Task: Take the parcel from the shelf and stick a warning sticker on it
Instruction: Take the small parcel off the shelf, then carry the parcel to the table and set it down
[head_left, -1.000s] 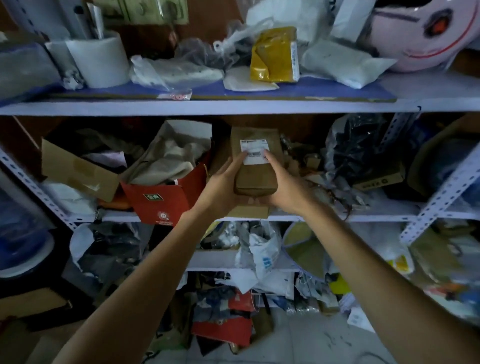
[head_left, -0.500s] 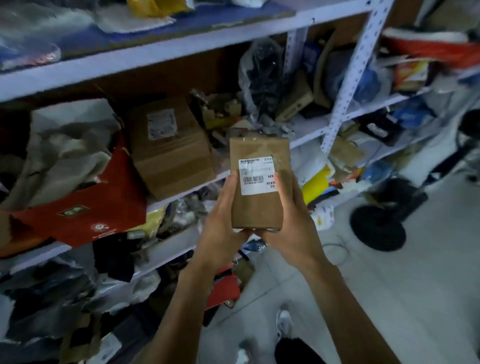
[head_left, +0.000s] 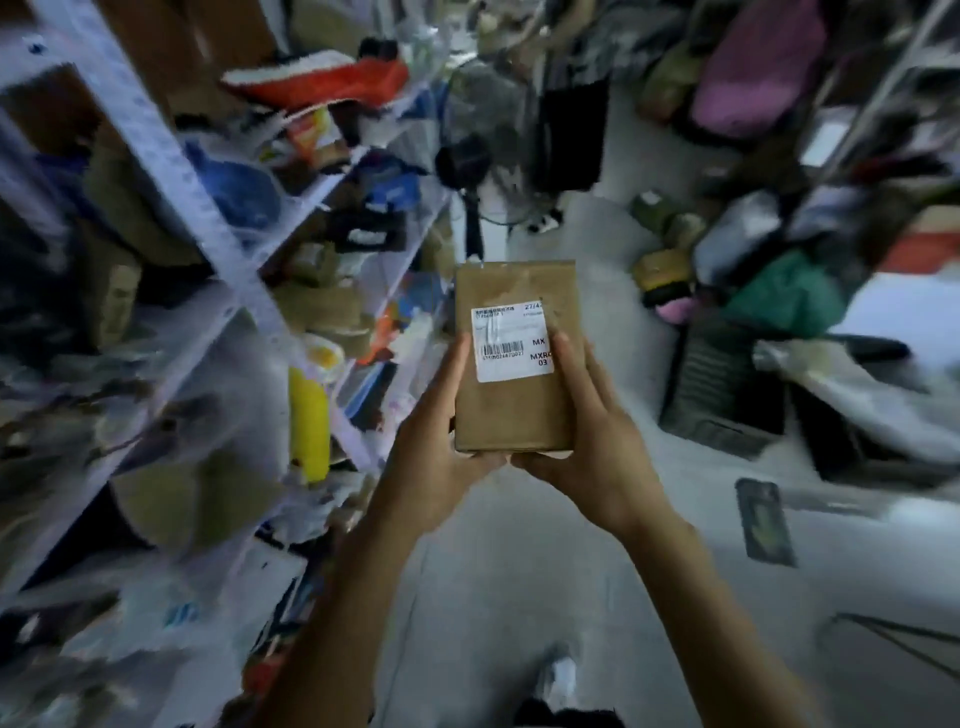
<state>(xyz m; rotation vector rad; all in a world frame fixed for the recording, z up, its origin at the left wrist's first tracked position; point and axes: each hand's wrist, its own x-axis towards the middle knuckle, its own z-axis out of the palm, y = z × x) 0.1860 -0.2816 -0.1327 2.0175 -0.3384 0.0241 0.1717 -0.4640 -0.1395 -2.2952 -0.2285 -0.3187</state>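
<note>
A small brown cardboard parcel (head_left: 514, 410) with a white barcode label (head_left: 511, 343) is held upright in front of me, above the floor. My left hand (head_left: 436, 447) grips its left side and bottom. My right hand (head_left: 597, 436) grips its right side, thumb over the label's edge. The metal shelf (head_left: 171, 171) it came from stands to the left, blurred by motion. No warning sticker is visible.
The shelf is crammed with bags, boxes and a yellow item (head_left: 309, 421). A fan on a stand (head_left: 470, 176) is ahead. Piled bags and a dark crate (head_left: 722, 384) are on the right. A dark phone-like slab (head_left: 763, 519) lies on the grey floor.
Both hands have carried the parcel off the shelf and away from it. My view has swung right, from the shelf front to the aisle floor.
</note>
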